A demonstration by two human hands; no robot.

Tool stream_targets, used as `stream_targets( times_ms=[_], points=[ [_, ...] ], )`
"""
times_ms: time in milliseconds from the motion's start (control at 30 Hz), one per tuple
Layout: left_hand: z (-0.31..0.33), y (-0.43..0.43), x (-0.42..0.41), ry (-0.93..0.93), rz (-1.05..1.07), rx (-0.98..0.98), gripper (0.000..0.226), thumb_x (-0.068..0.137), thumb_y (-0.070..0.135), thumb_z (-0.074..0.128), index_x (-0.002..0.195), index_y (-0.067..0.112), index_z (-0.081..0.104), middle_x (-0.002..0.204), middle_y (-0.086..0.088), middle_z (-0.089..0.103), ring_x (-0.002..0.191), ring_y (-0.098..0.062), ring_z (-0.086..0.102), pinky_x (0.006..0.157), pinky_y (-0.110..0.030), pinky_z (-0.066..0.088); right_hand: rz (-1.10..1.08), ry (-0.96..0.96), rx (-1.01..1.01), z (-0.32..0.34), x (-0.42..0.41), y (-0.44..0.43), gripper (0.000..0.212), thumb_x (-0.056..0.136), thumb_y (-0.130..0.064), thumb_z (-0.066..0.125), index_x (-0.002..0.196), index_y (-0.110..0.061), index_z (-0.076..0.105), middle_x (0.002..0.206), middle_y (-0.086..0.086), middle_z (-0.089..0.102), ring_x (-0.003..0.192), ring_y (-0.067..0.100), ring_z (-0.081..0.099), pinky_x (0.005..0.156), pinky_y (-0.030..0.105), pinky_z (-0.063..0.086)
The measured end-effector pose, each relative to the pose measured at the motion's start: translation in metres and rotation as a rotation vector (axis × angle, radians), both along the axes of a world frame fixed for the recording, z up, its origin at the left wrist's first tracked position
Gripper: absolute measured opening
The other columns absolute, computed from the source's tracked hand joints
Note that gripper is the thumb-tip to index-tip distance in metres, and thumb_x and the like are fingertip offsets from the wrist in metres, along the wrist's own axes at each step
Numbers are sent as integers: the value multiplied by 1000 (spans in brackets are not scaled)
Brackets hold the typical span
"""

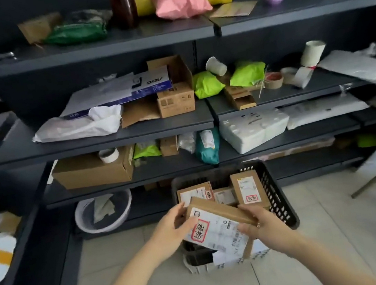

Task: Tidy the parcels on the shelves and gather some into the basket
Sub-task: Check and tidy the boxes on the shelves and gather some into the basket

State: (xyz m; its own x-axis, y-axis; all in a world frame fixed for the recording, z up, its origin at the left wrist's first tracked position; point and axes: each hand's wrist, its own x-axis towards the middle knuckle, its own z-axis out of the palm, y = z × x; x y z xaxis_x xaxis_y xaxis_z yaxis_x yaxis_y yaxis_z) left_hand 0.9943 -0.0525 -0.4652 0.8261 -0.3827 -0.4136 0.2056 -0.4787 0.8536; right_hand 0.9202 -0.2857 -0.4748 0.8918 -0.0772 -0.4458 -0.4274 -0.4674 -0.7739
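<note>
Head view: the 2 hands grasp 1 cardboard parcel [217,226] above the black basket [277,192], which sits on the tiled floor [127,262] in front of the shelves [107,140]. The left hand [172,223] pinches the parcel's upper-left end. The right hand [261,225] curls round its lower-right end. The parcel's long axis runs left to right and dips toward the right. Its labelled face tilts up toward the camera, with the red-framed sticker at the left end. 3 smaller boxes [248,190] stand inside the basket behind it.
</note>
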Motion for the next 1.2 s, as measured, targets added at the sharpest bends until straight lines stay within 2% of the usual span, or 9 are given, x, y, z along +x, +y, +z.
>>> stream_targets(
  times_ms=[133, 300, 467, 567, 700, 867, 1000, 1100, 1200],
  points=[
    [-49, -14, 39, 62, 36, 32, 39, 92, 19, 59, 129, 18, 48, 129, 2, 53, 107, -8, 53, 87, -15, 41, -302, 111, 154, -49, 37, -17, 40, 91, -24, 61, 129, -20, 49, 115, -1, 62, 103, 19, 63, 89, 43, 54],
    [-109, -22, 96, 25, -52, 240, 46, 95, 27, 53, 139, 19, 41, 140, 2, 46, 123, -11, 46, 96, -21, 35, -733, 285, 310, -122, 82, -28, 13, 91, -17, 60, 100, -9, 64, 97, 13, 70, 96, 35, 66, 90, 58, 49],
    [-152, -38, 155, -280, -359, 569, 51, 97, 36, 45, 146, 25, 32, 148, 8, 34, 135, -11, 32, 112, -26, 28, -1043, 424, 459, -187, 129, -28, 11, 93, -18, 59, 94, -6, 58, 95, 16, 66, 85, 30, 64, 77, 41, 55],
    [-179, -56, 181, -393, -586, 697, 53, 99, 37, 39, 148, 23, 25, 152, 7, 28, 139, -11, 23, 114, -26, 20, -1186, 479, 498, -232, 148, -24, 16, 91, -21, 62, 95, -7, 54, 99, 17, 64, 91, 32, 63, 85, 44, 54],
    [-224, -79, 205, -459, -766, 795, 55, 100, 31, 39, 150, 18, 18, 156, 0, 18, 143, -17, 14, 117, -31, 14, -1245, 534, 453, -282, 165, -22, 30, 86, -23, 67, 99, 2, 58, 90, 16, 64, 82, 28, 63, 82, 40, 56],
    [-282, -96, 223, -468, -913, 888, 56, 101, 18, 36, 151, 15, 12, 158, -3, 8, 144, -21, 8, 117, -37, 11, -1139, 486, 346, -342, 186, -28, 46, 81, -40, 69, 104, -1, 63, 93, 16, 69, 89, 34, 66, 88, 48, 52],
    [-322, -100, 234, -392, -923, 966, 60, 99, 17, 38, 151, 20, 9, 159, -3, 2, 145, -22, 4, 117, -40, 11, -1182, 439, 358, -378, 201, -33, 74, 61, -52, 79, 114, -3, 62, 97, 13, 70, 90, 36, 66, 82, 47, 55],
    [-336, -103, 242, -349, -936, 1011, 62, 98, 17, 40, 151, 24, 9, 160, -1, 0, 146, -22, 1, 116, -41, 9, -1235, 421, 395, -388, 211, -36, 50, 84, -35, 69, 112, 6, 60, 105, 21, 66, 84, 32, 65, 58, 28, 47],
    [-346, -102, 245, -348, -946, 1046, 65, 97, 15, 40, 151, 26, 7, 160, -1, -3, 146, -22, 0, 117, -41, 7, -1272, 434, 392, -402, 215, -35, 48, 91, -34, 61, 111, 10, 59, 82, 16, 62, 59, 20, 51, 50, 26, 39]
  ],
)
